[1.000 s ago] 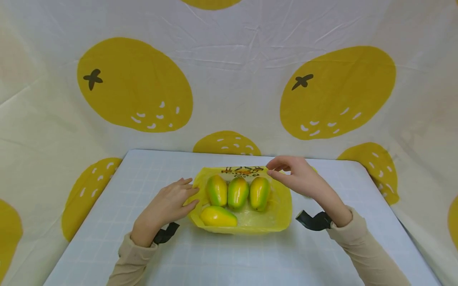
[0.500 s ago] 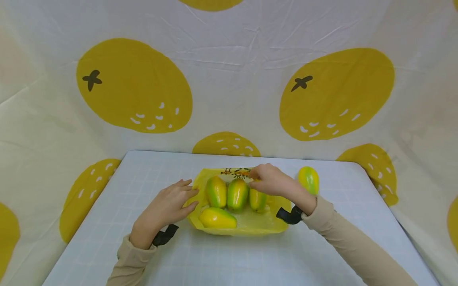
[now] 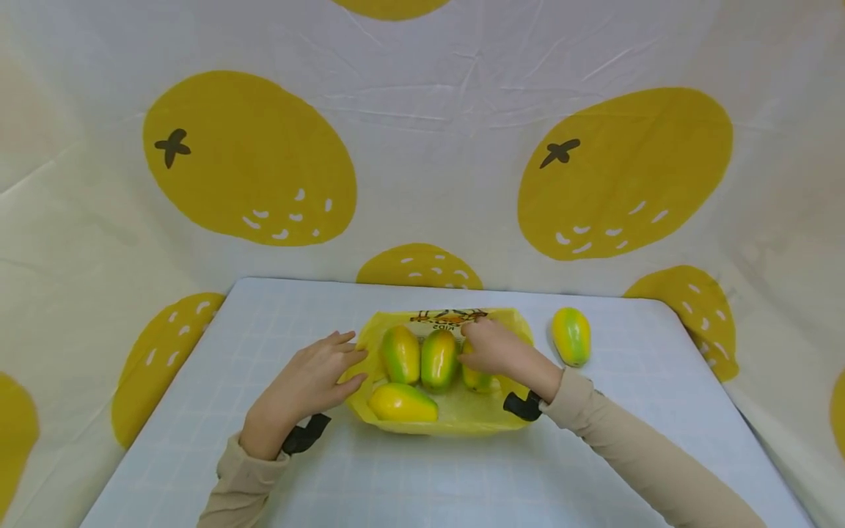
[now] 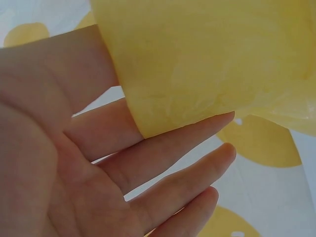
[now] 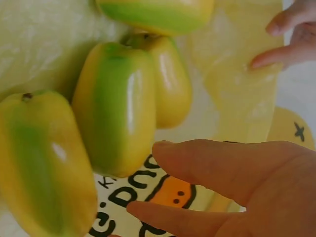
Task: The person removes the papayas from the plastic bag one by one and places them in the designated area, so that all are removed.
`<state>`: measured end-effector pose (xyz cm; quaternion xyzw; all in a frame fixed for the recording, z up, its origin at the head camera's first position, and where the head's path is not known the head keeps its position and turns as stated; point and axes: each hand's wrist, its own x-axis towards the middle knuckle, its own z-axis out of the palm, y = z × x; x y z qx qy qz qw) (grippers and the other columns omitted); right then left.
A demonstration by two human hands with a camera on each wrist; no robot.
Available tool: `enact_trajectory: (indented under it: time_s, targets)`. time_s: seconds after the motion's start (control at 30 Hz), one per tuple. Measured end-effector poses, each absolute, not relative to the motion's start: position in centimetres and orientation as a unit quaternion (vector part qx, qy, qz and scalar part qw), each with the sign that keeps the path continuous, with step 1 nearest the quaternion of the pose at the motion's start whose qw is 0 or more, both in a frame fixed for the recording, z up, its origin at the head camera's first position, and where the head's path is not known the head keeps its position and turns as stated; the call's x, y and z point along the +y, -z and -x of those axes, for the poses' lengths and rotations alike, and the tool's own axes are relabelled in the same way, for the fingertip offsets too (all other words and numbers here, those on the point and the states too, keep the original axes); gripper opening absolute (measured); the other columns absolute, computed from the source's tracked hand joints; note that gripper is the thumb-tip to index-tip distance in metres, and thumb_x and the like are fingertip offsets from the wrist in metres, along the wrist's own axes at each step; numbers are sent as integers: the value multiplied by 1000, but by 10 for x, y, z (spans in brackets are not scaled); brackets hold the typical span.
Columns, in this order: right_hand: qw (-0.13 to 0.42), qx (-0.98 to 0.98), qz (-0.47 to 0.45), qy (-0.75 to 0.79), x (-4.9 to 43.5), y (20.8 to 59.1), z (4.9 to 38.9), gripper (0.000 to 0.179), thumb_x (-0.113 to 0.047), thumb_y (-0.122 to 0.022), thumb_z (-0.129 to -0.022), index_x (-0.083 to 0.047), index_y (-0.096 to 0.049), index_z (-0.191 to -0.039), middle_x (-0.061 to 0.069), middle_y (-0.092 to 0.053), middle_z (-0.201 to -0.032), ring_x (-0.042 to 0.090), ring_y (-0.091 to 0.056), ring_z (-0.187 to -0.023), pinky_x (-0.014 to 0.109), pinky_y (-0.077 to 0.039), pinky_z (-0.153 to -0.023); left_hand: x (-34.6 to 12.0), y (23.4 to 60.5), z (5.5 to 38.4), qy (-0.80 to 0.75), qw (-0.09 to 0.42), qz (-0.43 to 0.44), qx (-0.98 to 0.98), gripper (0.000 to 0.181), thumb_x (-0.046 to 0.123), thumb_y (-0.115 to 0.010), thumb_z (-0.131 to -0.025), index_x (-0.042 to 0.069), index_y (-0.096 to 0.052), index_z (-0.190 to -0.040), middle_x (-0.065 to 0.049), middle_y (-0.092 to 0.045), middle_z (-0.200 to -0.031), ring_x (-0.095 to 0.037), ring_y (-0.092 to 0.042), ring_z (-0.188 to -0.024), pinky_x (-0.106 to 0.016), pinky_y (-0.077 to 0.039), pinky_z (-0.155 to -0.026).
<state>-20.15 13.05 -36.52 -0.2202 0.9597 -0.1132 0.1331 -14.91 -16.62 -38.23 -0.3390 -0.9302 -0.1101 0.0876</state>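
Note:
A yellow plastic bag (image 3: 455, 424) lies spread like a shallow basin on the table, holding several yellow-green papayas. Three stand in a row, left (image 3: 400, 353), middle (image 3: 439, 359) and right (image 3: 480, 381); another papaya (image 3: 403, 402) lies crosswise in front. My right hand (image 3: 507, 353) is over the right one and partly hides it. In the right wrist view the thumb and finger (image 5: 170, 217) are apart, with no fruit gripped between them. At the bag's left edge, my left hand (image 3: 310, 378) has its fingers straight; yellow plastic (image 4: 197, 64) covers part of them in the left wrist view.
One more papaya (image 3: 571, 336) sits on the table at the right, outside the bag. The pale checked table (image 3: 422, 477) ends in front of a white cloth (image 3: 436, 161) printed with big yellow fruit shapes.
My right hand has moved left from beyond the bag's right edge to over the right papaya, uncovering the lone papaya on the table. The left hand stays where it was.

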Motion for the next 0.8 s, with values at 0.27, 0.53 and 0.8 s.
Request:
enact_trajectory:
  time_s: [0.27,0.53,0.8]
  targets:
    - [151,965,200,74,137,375,201,47,-24,-73,-87,6,-61,-121,27,-60,-112,41,-56,-101,51,-50,-85,-167,382,149,112,85,338,-931,32,16,-77,-86,-2,-73,-112,-15,-71,-113,-39,-57,-122,-53,-42,-107]
    - [165,964,197,73,137,385,203,60,-29,-80,-80,0,-59,-129,31,-49,-132,44,-54,-101,51,-51,-83,-166,381,149,113,83,334,-932,33,17,-77,-86,-1,-73,-112,-14,-71,-112,-38,-56,-123,-52,-41,-108]
    - [174,963,189,79,135,391,199,74,-19,-85,-72,-1,-52,-136,34,-36,-143,46,-49,-100,44,-51,-68,-165,381,150,114,81,335,-932,32,17,-78,-85,-1,-73,-111,-14,-71,-111,-39,-57,-123,-53,-41,-108]
